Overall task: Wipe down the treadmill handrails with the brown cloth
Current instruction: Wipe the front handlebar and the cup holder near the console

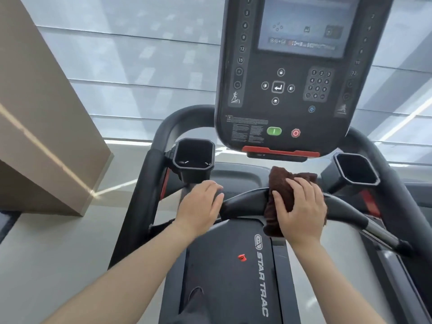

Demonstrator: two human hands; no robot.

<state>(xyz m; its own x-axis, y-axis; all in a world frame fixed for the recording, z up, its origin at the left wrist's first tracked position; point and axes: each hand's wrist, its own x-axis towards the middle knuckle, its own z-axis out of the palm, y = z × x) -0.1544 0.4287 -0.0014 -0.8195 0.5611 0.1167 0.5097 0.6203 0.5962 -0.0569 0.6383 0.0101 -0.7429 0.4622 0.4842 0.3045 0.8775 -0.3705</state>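
Note:
The black front handrail point(243, 203) curves across the treadmill below the console. A brown cloth point(280, 183) is draped over the middle of this bar, and my right hand point(301, 211) presses down on it, fingers wrapped over the cloth and the bar. My left hand point(201, 206) grips the left part of the same bar, just below the left cup holder. The bar runs on to the right into a grey metal grip section point(378, 232). Black side handrails point(138, 195) rise on both sides.
The console point(292, 90) with its screen, keypad, green and red buttons hangs right above the bar. Cup holders sit at left point(194, 157) and right point(355, 169). The treadmill belt deck point(224, 277) lies below. A beige wall block point(35, 136) stands to the left.

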